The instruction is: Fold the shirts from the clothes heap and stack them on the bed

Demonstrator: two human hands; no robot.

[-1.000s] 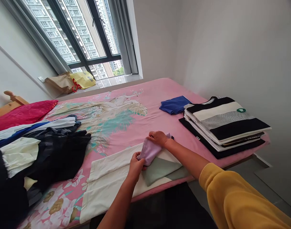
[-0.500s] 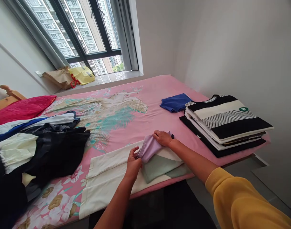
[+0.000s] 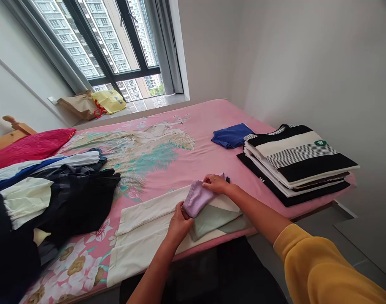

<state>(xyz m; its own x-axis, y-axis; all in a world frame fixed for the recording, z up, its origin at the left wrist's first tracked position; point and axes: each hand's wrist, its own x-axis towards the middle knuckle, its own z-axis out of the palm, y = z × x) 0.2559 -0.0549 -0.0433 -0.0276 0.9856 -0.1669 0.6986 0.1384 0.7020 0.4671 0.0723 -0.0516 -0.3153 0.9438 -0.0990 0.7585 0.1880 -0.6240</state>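
Note:
Between my hands is a small folded piece of lilac cloth [image 3: 197, 199]; its kind of garment does not show. My left hand [image 3: 180, 221] pinches its near left corner. Fingers of my right hand [image 3: 215, 184] are closed on its far right part, where a dark blue bit peeks out. Beneath lies a cream garment [image 3: 142, 226], spread flat along the bed's front edge, with folded-over lengths that look like trouser legs. A pale green panel [image 3: 213, 221] shows on its right part, below the lilac cloth.
On the pink bedsheet [image 3: 199, 156], a stack of folded shirts [image 3: 306, 158] stands right, beside a folded blue cloth [image 3: 232, 136]. Loose dark clothes [image 3: 82, 198] and a pale yellow garment [image 3: 28, 198] heap left. Bags [image 3: 109, 101] rest on the windowsill.
The left fingers have closed in on the lilac cloth's corner, and the cloth now lies flatter. My right hand has hardly moved.

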